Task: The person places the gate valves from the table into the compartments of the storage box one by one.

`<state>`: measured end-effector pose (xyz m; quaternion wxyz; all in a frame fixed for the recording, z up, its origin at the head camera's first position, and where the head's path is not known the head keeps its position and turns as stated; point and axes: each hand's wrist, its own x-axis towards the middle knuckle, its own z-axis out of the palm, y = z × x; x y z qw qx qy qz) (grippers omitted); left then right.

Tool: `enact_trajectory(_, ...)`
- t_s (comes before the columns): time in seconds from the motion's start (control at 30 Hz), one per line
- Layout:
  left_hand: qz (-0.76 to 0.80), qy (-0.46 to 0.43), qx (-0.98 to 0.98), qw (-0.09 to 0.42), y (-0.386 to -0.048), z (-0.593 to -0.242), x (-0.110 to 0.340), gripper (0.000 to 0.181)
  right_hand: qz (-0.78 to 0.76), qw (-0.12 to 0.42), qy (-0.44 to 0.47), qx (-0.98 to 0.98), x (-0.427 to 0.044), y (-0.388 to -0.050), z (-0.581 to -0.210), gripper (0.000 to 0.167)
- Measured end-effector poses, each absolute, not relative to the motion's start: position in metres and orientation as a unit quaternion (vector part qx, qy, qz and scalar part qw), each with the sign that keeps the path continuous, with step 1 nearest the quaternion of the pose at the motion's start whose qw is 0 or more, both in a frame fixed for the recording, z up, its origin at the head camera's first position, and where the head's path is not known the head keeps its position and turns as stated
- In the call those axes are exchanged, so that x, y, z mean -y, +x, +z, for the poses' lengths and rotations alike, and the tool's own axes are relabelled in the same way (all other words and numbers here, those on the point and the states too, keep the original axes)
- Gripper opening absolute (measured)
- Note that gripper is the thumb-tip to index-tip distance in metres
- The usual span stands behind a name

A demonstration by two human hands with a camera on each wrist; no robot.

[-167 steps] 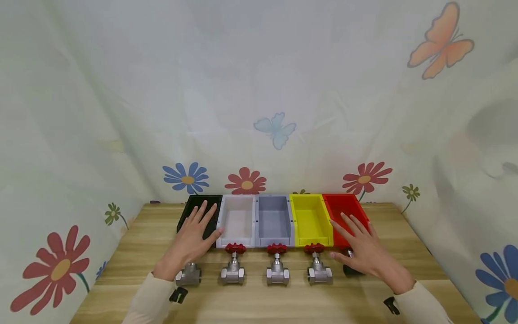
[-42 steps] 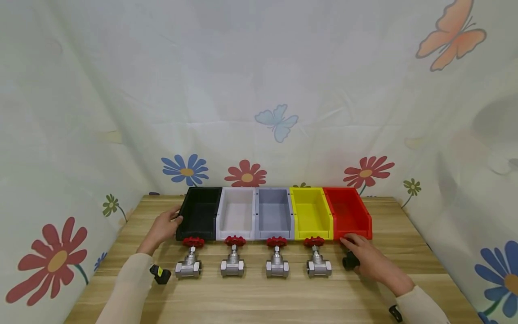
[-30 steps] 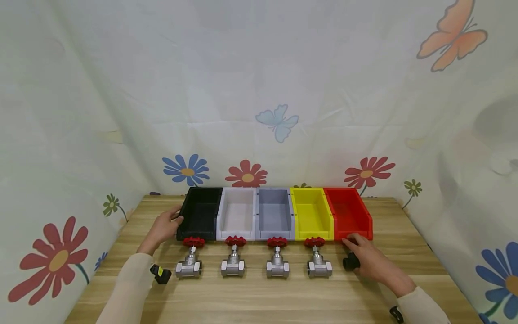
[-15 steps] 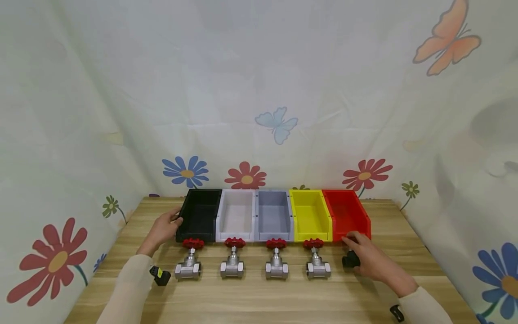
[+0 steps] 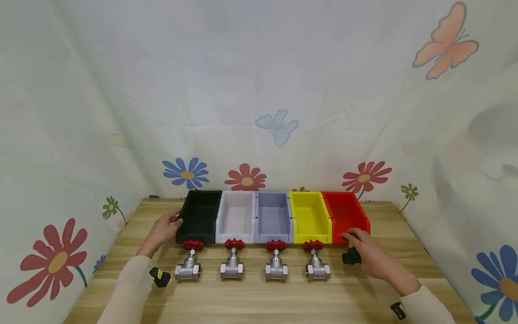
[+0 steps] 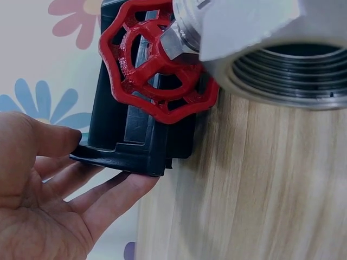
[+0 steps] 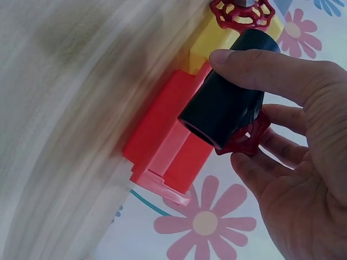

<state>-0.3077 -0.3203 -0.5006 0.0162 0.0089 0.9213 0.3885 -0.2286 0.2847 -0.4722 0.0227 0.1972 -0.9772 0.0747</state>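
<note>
My left hand is at the left side of the black bin. In the left wrist view its thumb lies on the rim of that bin and the fingers press the outside, pinching the wall. My right hand holds a black valve in front of the red bin. The right wrist view shows the thumb across the valve's black tubular body, the other fingers behind by its red handwheel. From the head, my hand covers most of this valve.
White, grey and yellow bins stand side by side between the black and red ones. Several steel valves with red handwheels, one of them a steel valve, lie in a row before the bins on the wooden table.
Both hands lay spread over the end bins at first; the left then went to the black bin's side, the right to the black valve. Lately the right hand has raised that valve slightly.
</note>
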Motion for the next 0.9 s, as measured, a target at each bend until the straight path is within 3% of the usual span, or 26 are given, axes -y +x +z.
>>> enact_trajectory(0.3,0.39,0.004,-0.921,0.017,-0.307,-0.5,0.32,0.055,0.076,0.041,0.214,0.973,-0.287,-0.229,-0.466,0.083)
enact_trajectory(0.9,0.473,-0.039,-0.878,0.066,-0.308,-0.5,0.322,0.056,0.064,0.061,0.217,0.972,-0.289,-0.23,-0.453,0.082)
